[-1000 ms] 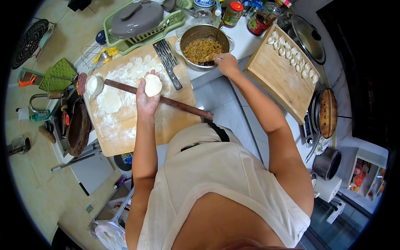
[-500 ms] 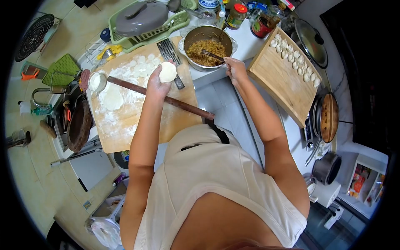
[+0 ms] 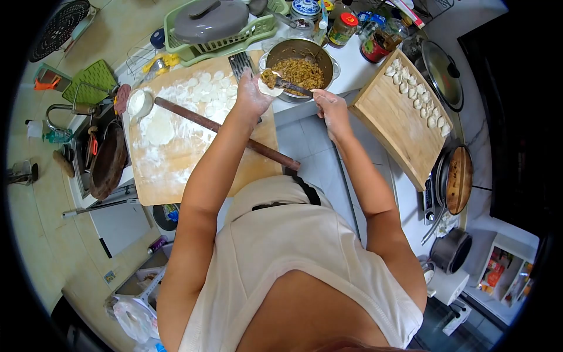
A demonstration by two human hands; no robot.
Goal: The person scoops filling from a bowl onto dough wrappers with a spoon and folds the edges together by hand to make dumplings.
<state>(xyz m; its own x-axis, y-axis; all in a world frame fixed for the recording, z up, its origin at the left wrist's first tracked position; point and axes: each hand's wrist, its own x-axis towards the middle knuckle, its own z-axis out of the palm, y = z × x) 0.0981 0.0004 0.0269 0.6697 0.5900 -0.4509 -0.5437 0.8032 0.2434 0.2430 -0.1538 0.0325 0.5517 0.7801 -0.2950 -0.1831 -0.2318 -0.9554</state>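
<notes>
Grey tiles [image 3: 311,141] show below the white worktop [image 3: 353,64]. There, a flour-dusted board [image 3: 167,189] and a wooden tray [image 3: 390,120] with rows of dumplings [image 3: 417,104] flank the pot [image 3: 316,53] of brown filling [image 3: 305,71]. A small bowl [image 3: 149,111] of white powder stands at the board's edge. The hands are apart: the right hand [image 3: 332,110] grips a dark utensil [image 3: 297,88], its tip at the filling-topped wrapper [image 3: 272,91], which the left hand [image 3: 252,97] holds beside the pot.

Bright, even light washing the floured wooden board [image 3: 161,186], pale sheen on the glass lid [image 3: 441,76], left hand [image 3: 253,97] and right hand [image 3: 333,111] fairly crisp, fisheye bending the beige tiles [image 3: 44,234], black swallowing the corners!
</notes>
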